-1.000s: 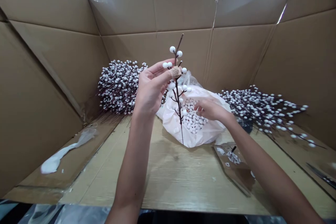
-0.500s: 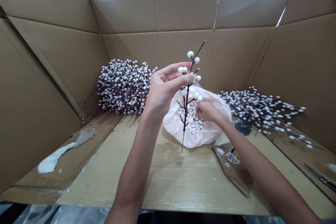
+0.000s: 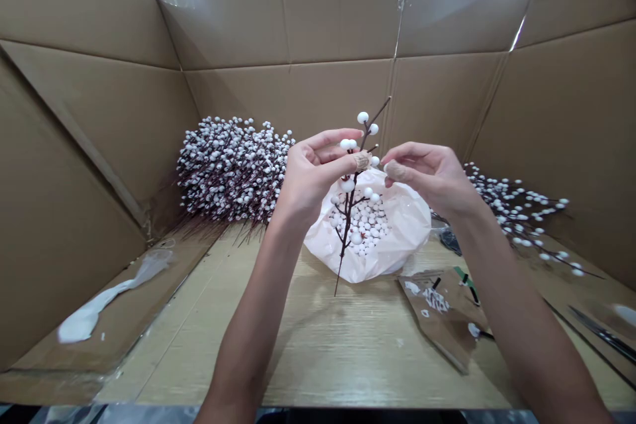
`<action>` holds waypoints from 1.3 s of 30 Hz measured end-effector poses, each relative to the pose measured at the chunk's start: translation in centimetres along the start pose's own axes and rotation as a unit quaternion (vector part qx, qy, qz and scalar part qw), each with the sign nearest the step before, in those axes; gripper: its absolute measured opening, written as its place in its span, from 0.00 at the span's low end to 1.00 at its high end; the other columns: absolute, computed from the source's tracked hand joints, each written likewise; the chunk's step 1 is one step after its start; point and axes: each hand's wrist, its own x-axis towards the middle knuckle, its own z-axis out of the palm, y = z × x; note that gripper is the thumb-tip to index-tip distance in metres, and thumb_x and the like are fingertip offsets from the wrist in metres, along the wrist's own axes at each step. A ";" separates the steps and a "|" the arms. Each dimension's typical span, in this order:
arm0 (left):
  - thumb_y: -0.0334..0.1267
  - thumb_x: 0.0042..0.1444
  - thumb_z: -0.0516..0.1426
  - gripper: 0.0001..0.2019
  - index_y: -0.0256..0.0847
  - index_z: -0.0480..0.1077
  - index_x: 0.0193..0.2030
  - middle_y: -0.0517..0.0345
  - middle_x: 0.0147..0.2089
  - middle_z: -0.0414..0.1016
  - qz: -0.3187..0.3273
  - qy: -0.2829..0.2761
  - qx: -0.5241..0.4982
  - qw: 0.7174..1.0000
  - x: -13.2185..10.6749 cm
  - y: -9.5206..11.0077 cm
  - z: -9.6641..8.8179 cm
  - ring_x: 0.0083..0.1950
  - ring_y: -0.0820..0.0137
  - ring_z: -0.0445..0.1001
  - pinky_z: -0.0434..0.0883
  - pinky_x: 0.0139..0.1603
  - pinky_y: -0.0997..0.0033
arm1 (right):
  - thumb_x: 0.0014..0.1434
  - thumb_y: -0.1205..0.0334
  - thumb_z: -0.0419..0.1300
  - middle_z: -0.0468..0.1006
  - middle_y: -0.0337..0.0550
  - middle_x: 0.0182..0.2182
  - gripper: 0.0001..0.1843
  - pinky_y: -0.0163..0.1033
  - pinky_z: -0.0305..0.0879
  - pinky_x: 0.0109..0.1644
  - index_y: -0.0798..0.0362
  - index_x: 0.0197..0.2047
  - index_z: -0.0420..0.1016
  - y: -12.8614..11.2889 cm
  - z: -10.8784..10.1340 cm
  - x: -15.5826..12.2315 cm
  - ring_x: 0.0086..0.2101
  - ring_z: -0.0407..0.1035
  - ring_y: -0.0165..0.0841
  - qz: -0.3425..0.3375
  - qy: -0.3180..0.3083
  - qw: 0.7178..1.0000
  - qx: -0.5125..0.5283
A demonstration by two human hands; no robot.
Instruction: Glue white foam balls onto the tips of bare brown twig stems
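Note:
My left hand point(image 3: 318, 169) pinches a brown artificial berry branch point(image 3: 349, 212) between its wrapped thumb and fingers. The branch stands nearly upright, with white berries on several of its twigs and some bare twig ends. Just to its right, my right hand point(image 3: 427, 175) is closed in a pinch, its thumb also wrapped. A bit of a white berry point(image 3: 386, 168) shows at those fingertips, close to the branch but mostly hidden. Below and behind both hands, an open white plastic bag point(image 3: 410, 225) holds many loose white berries point(image 3: 370, 218).
A thick pile of berry branches point(image 3: 228, 169) lies back left, with a smaller bunch point(image 3: 521, 212) at right. A cardboard piece point(image 3: 447, 331) with white glue and dark sticks is at front right, near scissors point(image 3: 603, 331). A white plastic strip point(image 3: 109, 305) lies left. Cardboard walls point(image 3: 238, 26) surround the table.
My right hand has come up out of the bag with a white berry and moved beside the branch. My left hand still holds the branch, slightly lower in the view.

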 end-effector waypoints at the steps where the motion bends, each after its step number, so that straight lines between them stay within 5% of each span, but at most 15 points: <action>1: 0.32 0.42 0.63 0.15 0.38 0.77 0.40 0.56 0.30 0.79 -0.004 -0.001 0.001 1.000 0.0 0.0 0.1 0.35 0.66 0.79 0.77 0.36 0.66 | 0.51 0.56 0.69 0.77 0.41 0.32 0.11 0.35 0.74 0.35 0.54 0.34 0.77 -0.6 0.1 -0.2 0.30 0.73 0.28 -0.012 0.002 1.000 0.010; 14: 0.34 0.41 0.66 0.13 0.40 0.77 0.37 0.59 0.30 0.78 -0.003 0.000 -0.021 1.000 -0.3 -0.5 1.3 0.31 0.71 0.77 0.75 0.34 0.70 | 0.53 0.52 0.67 0.76 0.38 0.29 0.12 0.36 0.73 0.38 0.49 0.38 0.79 -2.9 0.9 -0.8 0.30 0.71 0.27 -0.053 0.091 0.993 0.058; 20: 0.35 0.41 0.67 0.12 0.40 0.74 0.35 0.61 0.29 0.76 0.007 0.002 -0.026 1.000 -0.4 -0.8 1.9 0.29 0.73 0.75 0.73 0.30 0.73 | 0.52 0.50 0.67 0.75 0.37 0.29 0.14 0.41 0.74 0.42 0.50 0.31 0.73 -2.6 2.0 -0.7 0.31 0.73 0.29 -0.081 0.136 0.984 0.076; 30: 0.35 0.40 0.66 0.12 0.40 0.71 0.33 0.60 0.30 0.76 0.020 0.010 -0.008 1.000 -0.9 -0.4 2.6 0.31 0.71 0.76 0.75 0.31 0.72 | 0.56 0.44 0.62 0.77 0.39 0.35 0.15 0.43 0.75 0.43 0.47 0.34 0.69 -2.9 3.0 -1.0 0.40 0.75 0.35 -0.087 0.142 0.986 0.003; 39: 0.34 0.40 0.66 0.11 0.40 0.71 0.32 0.59 0.29 0.77 0.023 0.018 0.012 1.000 -1.0 -0.1 2.6 0.31 0.70 0.77 0.75 0.30 0.71 | 0.54 0.46 0.64 0.78 0.39 0.34 0.15 0.45 0.75 0.44 0.47 0.34 0.70 -2.2 3.1 -1.0 0.37 0.76 0.34 -0.097 0.155 0.983 0.017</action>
